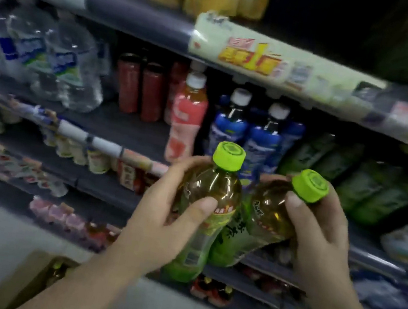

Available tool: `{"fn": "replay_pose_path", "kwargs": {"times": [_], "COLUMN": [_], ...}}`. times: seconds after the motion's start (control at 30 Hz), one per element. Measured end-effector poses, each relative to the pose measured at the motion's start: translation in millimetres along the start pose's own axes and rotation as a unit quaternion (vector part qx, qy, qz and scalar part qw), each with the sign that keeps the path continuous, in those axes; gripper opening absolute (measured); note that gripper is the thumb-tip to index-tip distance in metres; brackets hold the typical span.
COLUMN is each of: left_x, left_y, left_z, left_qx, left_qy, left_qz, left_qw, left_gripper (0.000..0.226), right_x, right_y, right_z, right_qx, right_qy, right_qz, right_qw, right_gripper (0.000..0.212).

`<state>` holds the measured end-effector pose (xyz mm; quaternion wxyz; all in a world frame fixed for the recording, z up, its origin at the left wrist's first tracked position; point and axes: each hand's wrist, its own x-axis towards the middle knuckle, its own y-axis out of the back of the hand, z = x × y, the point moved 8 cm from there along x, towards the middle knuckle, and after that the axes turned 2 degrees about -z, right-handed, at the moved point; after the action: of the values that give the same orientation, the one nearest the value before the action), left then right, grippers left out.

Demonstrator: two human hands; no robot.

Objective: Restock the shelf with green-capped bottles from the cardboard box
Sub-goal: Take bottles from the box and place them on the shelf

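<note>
Left hand (pixel 160 217) grasps one green-capped bottle (pixel 204 208); right hand (pixel 319 233) grasps a second bottle (pixel 262 218), touching between the hands.

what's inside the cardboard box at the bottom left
Green-capped bottles show inside the cardboard box. The left forearm covers the rest, so the number cannot be told.

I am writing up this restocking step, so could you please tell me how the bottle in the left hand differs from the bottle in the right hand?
The left bottle stands nearly upright in the left hand; the right bottle leans, cap toward the right, in the right hand. The left hand's thumb lies on the left bottle's label; the right hand's thumb lies just below the right bottle's cap. Both have green caps, amber liquid and green labels.
</note>
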<state>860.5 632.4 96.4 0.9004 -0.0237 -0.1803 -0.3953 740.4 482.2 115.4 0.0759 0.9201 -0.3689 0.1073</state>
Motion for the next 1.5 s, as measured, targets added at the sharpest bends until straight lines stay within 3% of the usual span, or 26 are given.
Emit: {"fn": "replay_pose_path", "kwargs": {"times": [0.1,0.23,0.33,0.5,0.8,0.93,1.2,1.37,1.5], "left_x": [24,49,66,94,140,155,167,165,159], "left_y": [-62,-136,-176,-215,-214,-204,-192,-189,-198], "left_z": [10,18,16,10,-23,-42,-61,-71,-86], "left_qx": [-0.003,-0.004,-0.005,0.033,0.079,0.099,0.093,0.103,0.123], "left_qy": [-0.012,-0.026,-0.018,-0.039,-0.043,-0.034,-0.029,-0.029,-0.027], "left_qz": [-0.032,-0.04,-0.027,-0.023,0.043,0.076,0.123,0.085,-0.006], "left_qw": [0.999,0.999,0.999,0.998,0.995,0.992,0.988,0.991,0.992], "left_gripper": [0.04,0.041,0.037,0.048,0.056,0.048,0.053,0.066,0.091], "right_x": [0,6,15,44,112,131,150,150,147], "right_y": [67,146,188,228,220,209,184,179,179], "right_z": [-6,-8,-3,13,44,50,67,60,56], "right_qx": [-0.001,-0.011,-0.04,-0.029,-0.006,-0.006,-0.048,-0.208,-0.278], "right_qy": [0.011,0.029,0.042,0.061,0.085,0.075,0.038,0.047,0.064], "right_qz": [0.066,0.136,0.143,0.133,0.084,0.077,0.041,0.018,0.04], "right_qw": [0.998,0.99,0.988,0.989,0.993,0.994,0.997,0.977,0.957], "right_gripper": [0.044,0.026,0.009,0.013,0.013,0.019,0.019,0.029,0.036]}}
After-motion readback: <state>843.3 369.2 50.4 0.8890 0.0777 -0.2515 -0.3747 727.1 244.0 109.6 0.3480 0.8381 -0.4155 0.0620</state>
